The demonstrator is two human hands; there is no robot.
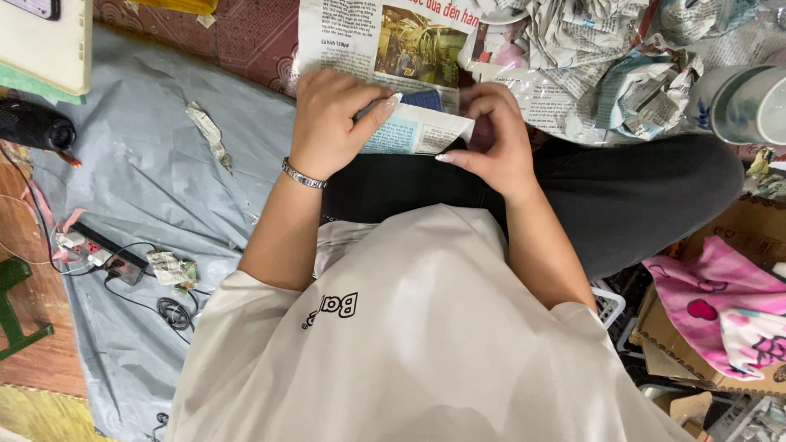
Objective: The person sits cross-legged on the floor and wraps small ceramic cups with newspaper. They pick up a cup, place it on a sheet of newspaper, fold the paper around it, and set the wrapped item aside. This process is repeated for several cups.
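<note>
We find both hands at work on a newspaper-wrapped bundle (419, 131) resting on the person's lap, just above the black trousers (639, 192). The left hand (332, 123) lies flat over the bundle's left part, fingers extended and pressing the paper down, a bracelet (303, 174) on its wrist. The right hand (491, 135) is curled against the bundle's right end, fingers bent onto the folded paper edge; we cannot tell how firmly it grips. The bundle sits between the two hands, touching both.

Beyond the bundle a spread newspaper sheet (368, 41) lies flat on the floor. To the right we note crumpled newspaper (622, 74) and ceramic cups (745, 102), crowding that side. To the left a grey plastic sheet (155, 164) offers open room, bounded by a power strip (106, 258).
</note>
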